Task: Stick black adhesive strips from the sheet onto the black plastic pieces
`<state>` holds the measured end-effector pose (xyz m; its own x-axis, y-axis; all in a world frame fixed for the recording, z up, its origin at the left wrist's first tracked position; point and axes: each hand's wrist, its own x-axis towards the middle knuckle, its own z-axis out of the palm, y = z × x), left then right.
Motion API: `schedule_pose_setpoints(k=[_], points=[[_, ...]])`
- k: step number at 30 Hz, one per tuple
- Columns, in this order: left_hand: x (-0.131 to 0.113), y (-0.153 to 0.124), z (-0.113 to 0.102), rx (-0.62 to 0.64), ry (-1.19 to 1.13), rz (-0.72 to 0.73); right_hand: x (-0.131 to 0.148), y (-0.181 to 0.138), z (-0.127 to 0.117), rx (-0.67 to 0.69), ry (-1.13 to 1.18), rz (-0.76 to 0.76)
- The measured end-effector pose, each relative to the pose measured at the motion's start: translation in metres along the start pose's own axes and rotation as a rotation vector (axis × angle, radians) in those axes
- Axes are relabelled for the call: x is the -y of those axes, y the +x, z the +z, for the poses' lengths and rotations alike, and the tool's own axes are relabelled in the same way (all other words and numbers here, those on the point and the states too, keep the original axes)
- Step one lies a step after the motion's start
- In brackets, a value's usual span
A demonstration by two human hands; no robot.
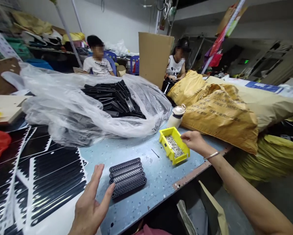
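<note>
My left hand (91, 200) is open, thumb and fingers spread, just left of several black mesh-patterned strips (128, 178) lying side by side on the blue table. It holds nothing. At the right edge of a yellow bin (175, 161) is my right hand (195, 141), its fingers curled and pinched together. Whatever may be between those fingertips is too small to make out. Many small shiny metal pieces (175, 147) fill the bin. A thin dark sliver (155, 153) lies on the table between the strips and the bin.
Behind the strips, a big clear plastic bag (70, 111) holds black parts (114, 96). Black sheets (55, 182) cover the left side. A cream bottle (176, 117) and yellow sacks (219, 111) stand beyond the bin. Two people (97, 62) sit across, a cardboard sheet (154, 57) between them.
</note>
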<state>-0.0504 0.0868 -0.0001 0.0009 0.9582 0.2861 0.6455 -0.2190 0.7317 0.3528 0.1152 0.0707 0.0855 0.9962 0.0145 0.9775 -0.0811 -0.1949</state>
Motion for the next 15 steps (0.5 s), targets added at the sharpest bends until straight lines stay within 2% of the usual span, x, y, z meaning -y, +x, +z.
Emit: schedule_pose_setpoints(k=[3, 9, 15], points=[[-0.009, 0.016, 0.009, -0.011, 0.06, 0.073, -0.004, 0.022, 0.015, 0.1, -0.073, -0.031], [-0.014, 0.029, 0.021, -0.035, 0.152, 0.061, 0.019, 0.059, 0.051, 0.169, -0.126, -0.09], [0.012, 0.036, 0.013, 0.007, 0.21, 0.029, 0.016, 0.046, 0.054, 0.273, -0.104, -0.121]])
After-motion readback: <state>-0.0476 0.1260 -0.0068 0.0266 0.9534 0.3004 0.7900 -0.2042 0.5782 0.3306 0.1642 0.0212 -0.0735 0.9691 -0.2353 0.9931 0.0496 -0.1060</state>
